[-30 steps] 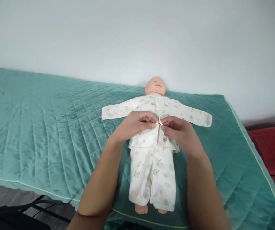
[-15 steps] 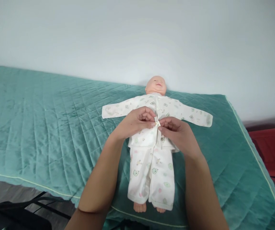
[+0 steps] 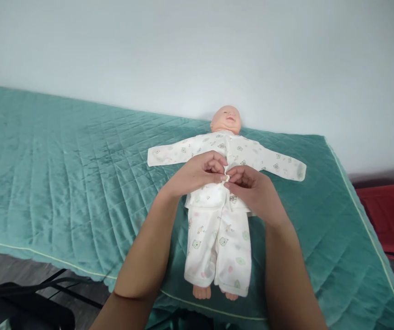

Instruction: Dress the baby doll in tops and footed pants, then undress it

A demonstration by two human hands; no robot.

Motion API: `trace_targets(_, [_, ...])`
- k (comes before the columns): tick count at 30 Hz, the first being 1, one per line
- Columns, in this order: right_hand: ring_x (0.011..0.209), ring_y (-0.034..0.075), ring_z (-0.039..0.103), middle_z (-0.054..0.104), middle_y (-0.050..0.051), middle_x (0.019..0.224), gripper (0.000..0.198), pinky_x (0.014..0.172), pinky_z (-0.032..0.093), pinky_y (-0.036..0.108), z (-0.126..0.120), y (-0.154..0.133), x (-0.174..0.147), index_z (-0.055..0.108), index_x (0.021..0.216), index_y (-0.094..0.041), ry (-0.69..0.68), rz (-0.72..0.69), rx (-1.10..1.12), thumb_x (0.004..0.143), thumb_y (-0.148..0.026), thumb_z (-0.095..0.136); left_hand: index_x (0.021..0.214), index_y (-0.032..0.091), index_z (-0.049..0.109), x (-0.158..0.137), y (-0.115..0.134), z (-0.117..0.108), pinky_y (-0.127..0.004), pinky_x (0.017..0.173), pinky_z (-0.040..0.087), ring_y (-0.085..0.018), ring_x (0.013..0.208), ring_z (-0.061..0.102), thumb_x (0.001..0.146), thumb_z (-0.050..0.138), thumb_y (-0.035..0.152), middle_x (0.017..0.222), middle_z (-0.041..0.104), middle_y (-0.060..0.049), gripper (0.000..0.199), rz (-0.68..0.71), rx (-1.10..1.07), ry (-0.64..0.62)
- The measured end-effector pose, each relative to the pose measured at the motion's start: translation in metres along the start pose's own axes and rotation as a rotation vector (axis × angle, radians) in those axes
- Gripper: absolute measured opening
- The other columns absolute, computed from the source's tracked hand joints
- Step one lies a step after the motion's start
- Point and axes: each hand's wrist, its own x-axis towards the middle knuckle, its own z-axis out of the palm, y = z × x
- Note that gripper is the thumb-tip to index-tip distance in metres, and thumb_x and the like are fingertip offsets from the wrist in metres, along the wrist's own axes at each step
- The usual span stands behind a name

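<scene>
A baby doll [image 3: 226, 120] lies on its back, head toward the wall, sleeves spread wide. It wears a white printed baby shirt [image 3: 204, 198] and matching trousers [image 3: 200, 247], with its feet showing below the cuffs. At the middle of the shirt front, my left hand [image 3: 202, 172] pinches one edge of the opening between thumb and fingers. Facing it, my right hand [image 3: 250, 183] pinches the other edge, the fingertips of both nearly touching. A small fastening at that spot is mostly covered by the fingers.
A green quilted cover [image 3: 62, 183] with a pale piped edge spreads under the doll. Behind it rises a white wall [image 3: 197, 55]. A red plastic object [image 3: 389, 220] stands beyond the right edge, and a black item with straps [image 3: 21, 302] is at the lower left.
Both hands keep their pinch on the shirt front, the fingertips now slightly closer together. The view has shifted a little.
</scene>
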Motion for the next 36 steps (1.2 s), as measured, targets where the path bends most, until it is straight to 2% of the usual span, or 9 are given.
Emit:
trace_targets(11, [0.064, 0.009, 0.055, 0.063, -0.003, 0.076, 0.018, 0.057, 0.042, 0.023, 0.003, -0.002, 0.0, 0.074, 0.1, -0.023, -0.007, -0.046, -0.091, 0.083, -0.031, 0.074, 0.11, 0.021, 0.063, -0.001, 0.001, 0.002, -0.02, 0.062, 0.042, -0.009, 0.07, 0.055, 0.084, 0.07, 0.031, 0.076, 0.06, 0.003, 0.029, 0.002, 0.074, -0.019])
trace_targets(16, [0.062, 0.012, 0.062, 0.069, 0.0, 0.074, 0.016, 0.058, 0.048, 0.025, -0.009, 0.009, 0.003, 0.075, 0.1, -0.023, -0.096, -0.109, 0.141, 0.09, -0.034, 0.069, 0.102, 0.019, 0.066, -0.003, 0.005, -0.002, -0.019, 0.057, 0.045, -0.009, 0.063, 0.057, 0.085, 0.069, 0.032, 0.067, 0.062, 0.003, 0.021, -0.065, 0.092, -0.077])
trace_targets(20, [0.061, 0.012, 0.061, 0.067, -0.001, 0.072, 0.008, 0.055, 0.049, 0.024, -0.012, 0.017, 0.009, 0.074, 0.092, -0.025, 0.102, -0.265, 0.403, 0.091, -0.026, 0.066, 0.096, 0.018, 0.067, -0.006, 0.008, -0.004, -0.019, 0.05, 0.046, -0.008, 0.053, 0.057, 0.092, 0.06, 0.04, 0.067, 0.066, 0.001, 0.023, -0.104, 0.159, -0.059])
trace_targets(23, [0.096, 0.017, 0.069, 0.072, 0.001, 0.097, 0.01, 0.083, 0.057, 0.032, -0.007, 0.024, 0.015, 0.072, 0.095, -0.027, 0.333, -0.382, 0.406, 0.089, -0.023, 0.064, 0.082, 0.017, 0.066, -0.009, 0.011, -0.007, -0.018, 0.044, 0.039, -0.005, 0.046, 0.051, 0.092, 0.061, 0.045, 0.063, 0.065, 0.001, 0.03, -0.131, 0.208, -0.131])
trace_targets(25, [0.122, 0.022, 0.062, 0.07, 0.003, 0.122, 0.02, 0.106, 0.05, 0.043, -0.004, 0.031, 0.019, 0.07, 0.108, -0.028, 0.401, -0.436, 0.242, 0.09, -0.025, 0.064, 0.073, 0.016, 0.065, -0.009, 0.009, -0.008, -0.018, 0.042, 0.036, -0.005, 0.045, 0.05, 0.09, 0.063, 0.047, 0.062, 0.065, 0.0, 0.035, -0.125, 0.19, -0.184])
trace_targets(27, [0.138, 0.024, 0.051, 0.06, 0.004, 0.142, 0.035, 0.118, 0.039, 0.05, -0.001, 0.036, 0.022, 0.064, 0.126, -0.03, 0.367, -0.474, 0.028, 0.092, -0.031, 0.062, 0.072, 0.016, 0.063, -0.005, 0.001, -0.007, -0.019, 0.042, 0.035, -0.006, 0.045, 0.05, 0.09, 0.063, 0.049, 0.062, 0.064, -0.001, 0.037, -0.043, 0.097, -0.081])
trace_targets(30, [0.152, 0.024, 0.032, 0.043, 0.004, 0.159, 0.05, 0.126, 0.025, 0.052, 0.003, 0.042, 0.023, 0.053, 0.142, -0.032, 0.262, -0.498, -0.275, 0.094, -0.04, 0.06, 0.076, 0.019, 0.06, 0.004, -0.025, -0.006, -0.021, 0.049, 0.039, -0.008, 0.052, 0.053, 0.094, 0.054, 0.049, 0.067, 0.063, 0.0, 0.036, 0.178, -0.014, 0.406])
trace_targets(32, [0.155, 0.024, 0.023, 0.034, 0.003, 0.164, 0.054, 0.128, 0.02, 0.053, 0.004, 0.045, 0.021, 0.048, 0.147, -0.032, 0.23, -0.491, -0.403, 0.096, -0.045, 0.055, 0.076, 0.02, 0.059, 0.008, -0.046, -0.009, -0.022, 0.059, 0.044, -0.011, 0.063, 0.057, 0.095, 0.053, 0.044, 0.07, 0.063, 0.0, 0.031, 0.238, 0.115, 0.711])
trace_targets(36, [0.158, 0.022, 0.011, 0.015, 0.003, 0.171, 0.064, 0.129, 0.015, 0.052, 0.005, 0.057, 0.001, 0.029, 0.16, -0.031, 0.188, -0.394, -0.471, 0.1, -0.051, 0.044, 0.079, 0.02, 0.063, 0.006, -0.076, -0.018, -0.027, 0.076, 0.045, -0.016, 0.077, 0.06, 0.094, 0.052, 0.032, 0.079, 0.069, -0.001, 0.022, 0.035, 0.53, 0.791])
